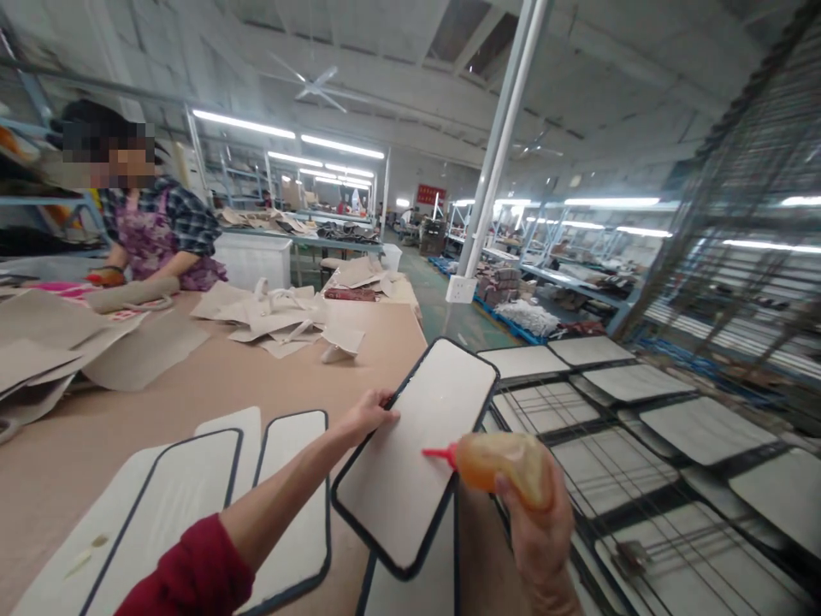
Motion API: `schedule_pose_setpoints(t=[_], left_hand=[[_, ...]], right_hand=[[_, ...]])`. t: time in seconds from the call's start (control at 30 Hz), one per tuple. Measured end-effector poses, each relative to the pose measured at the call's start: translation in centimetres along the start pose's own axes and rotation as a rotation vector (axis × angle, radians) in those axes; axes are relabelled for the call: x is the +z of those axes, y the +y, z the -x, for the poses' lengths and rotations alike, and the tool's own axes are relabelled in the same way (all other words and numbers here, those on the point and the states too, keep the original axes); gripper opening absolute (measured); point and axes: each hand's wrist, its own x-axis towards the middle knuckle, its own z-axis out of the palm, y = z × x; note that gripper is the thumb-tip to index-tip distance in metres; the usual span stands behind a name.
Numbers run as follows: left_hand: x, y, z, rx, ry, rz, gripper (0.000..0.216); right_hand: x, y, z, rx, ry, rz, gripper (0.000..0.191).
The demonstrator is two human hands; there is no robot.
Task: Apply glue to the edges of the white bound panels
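Note:
My left hand [370, 416] grips the left edge of a white rounded rectangular panel [416, 462] with a black border, thumb on its face. The panel is tilted up above the table. In my right hand [545, 535] is a squeeze bottle [504, 462] of amber liquid, its red nozzle pointing left over the panel's face. I cannot tell whether the nozzle touches it. Beneath and to the left lie more bordered panels, one of them a white panel [292, 496] partly behind my forearm.
A wire rack [616, 513] on the right carries several similar panels. Beige cut pieces [147, 351] are piled on the tan table [385, 334]. A co-worker in a patterned apron [150, 231] stands at the far left. A metal post [497, 145] with a socket box rises beyond the table.

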Motion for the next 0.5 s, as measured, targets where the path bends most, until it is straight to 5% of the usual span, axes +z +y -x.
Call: schedule_pose_setpoints(t=[0.1,0.2,0.37,0.5], left_hand=[[0.1,-0.2,-1.2,0.003,-0.004,-0.010,0.029],[0.3,-1.2,-2.4,-0.049,-0.016,-0.003,0.028],[2.5,-2.9,-4.6,-0.201,-0.095,0.007,0.027],[6.8,-3.5,-6.3,-0.306,-0.131,0.008,0.026]], right_hand=[[-1.4,0.4,2.2,0.199,-0.037,-0.173,0.068],[-3.5,0.4,2.1,0.346,0.163,-0.391,0.063],[-10.0,-0.3,0.0,0.353,0.420,-0.536,0.048],[-16.2,-1.0,1.5,0.357,0.591,-0.547,0.037]])
